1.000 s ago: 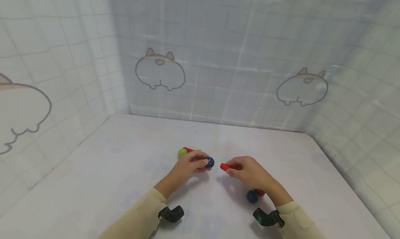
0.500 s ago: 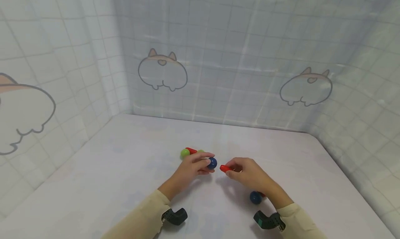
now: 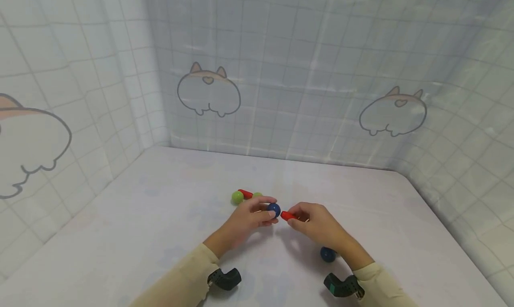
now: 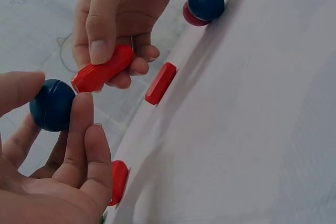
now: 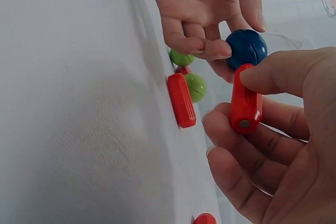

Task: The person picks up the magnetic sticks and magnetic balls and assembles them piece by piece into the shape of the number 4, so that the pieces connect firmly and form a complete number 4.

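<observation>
My left hand (image 3: 242,217) pinches a dark blue ball (image 3: 274,210) between thumb and fingers; a seam line runs round the ball (image 4: 52,106) in the left wrist view. Facing it, my right hand (image 3: 319,222) grips a short red rod (image 3: 287,215) with thumb and fingers. A small round metal disc shows at the rod's near end in the right wrist view (image 5: 244,123). The rod's other end points at the ball, very close to it; I cannot tell whether they touch. Both are held above the table.
Beyond my left hand lie green balls (image 3: 237,197) and a red rod (image 3: 245,193) on the white table (image 3: 192,177). Another blue ball (image 3: 328,254) is beside my right forearm, a red ball (image 4: 195,15) close behind it. Further red rods (image 4: 160,83) lie between. Patterned curtains (image 3: 281,75) surround the table.
The blue ball and the red rod have drawn nearer each other, the gap between them shrinking. Both hands keep their hold. The head view has shifted slightly.
</observation>
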A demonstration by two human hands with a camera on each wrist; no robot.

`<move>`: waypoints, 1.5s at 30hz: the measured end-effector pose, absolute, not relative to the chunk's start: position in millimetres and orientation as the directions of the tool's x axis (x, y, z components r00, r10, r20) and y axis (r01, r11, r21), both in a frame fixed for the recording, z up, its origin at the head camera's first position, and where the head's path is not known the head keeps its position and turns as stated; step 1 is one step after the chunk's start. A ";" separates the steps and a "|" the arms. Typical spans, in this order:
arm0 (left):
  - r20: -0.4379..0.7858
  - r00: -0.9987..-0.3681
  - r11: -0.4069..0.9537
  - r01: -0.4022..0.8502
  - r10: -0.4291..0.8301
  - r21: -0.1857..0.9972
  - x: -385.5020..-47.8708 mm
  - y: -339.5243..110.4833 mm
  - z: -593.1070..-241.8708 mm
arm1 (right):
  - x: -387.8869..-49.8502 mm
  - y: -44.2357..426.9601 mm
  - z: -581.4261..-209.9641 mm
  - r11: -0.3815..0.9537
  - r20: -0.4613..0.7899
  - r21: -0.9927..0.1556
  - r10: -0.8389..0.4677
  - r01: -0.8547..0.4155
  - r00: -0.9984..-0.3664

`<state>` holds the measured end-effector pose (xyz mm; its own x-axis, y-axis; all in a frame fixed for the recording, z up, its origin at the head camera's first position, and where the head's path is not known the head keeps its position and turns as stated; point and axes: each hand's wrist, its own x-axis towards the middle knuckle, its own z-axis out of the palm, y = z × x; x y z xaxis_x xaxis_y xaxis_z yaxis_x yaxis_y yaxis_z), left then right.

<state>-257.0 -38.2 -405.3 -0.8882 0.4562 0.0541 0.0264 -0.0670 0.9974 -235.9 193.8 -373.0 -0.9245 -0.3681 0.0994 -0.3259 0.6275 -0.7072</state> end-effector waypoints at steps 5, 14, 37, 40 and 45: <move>0.052 -0.886 -0.062 0.026 0.460 0.998 -256.6 -35.8 -407.6 | -234.7 194.4 -371.9 0.621 0.111 -0.700 -0.392 -0.352 -0.913; 0.073 -0.882 -0.044 0.060 0.466 0.997 -256.0 -35.4 -407.8 | -234.0 194.4 -372.1 0.627 0.115 -0.687 -0.406 -0.368 -0.907; 0.086 -0.887 0.116 0.154 0.453 0.981 -252.2 -39.7 -407.5 | -234.1 199.4 -371.1 0.635 0.115 -0.693 -0.369 -0.341 -0.922; 0.084 -0.890 0.118 0.153 0.448 0.981 -252.4 -39.0 -407.6 | -233.3 198.8 -370.6 0.639 0.111 -0.694 -0.360 -0.331 -0.926; 0.072 -0.899 0.142 0.147 0.433 0.979 -252.5 -38.0 -407.2 | -232.7 197.8 -370.5 0.641 0.111 -0.692 -0.358 -0.331 -0.927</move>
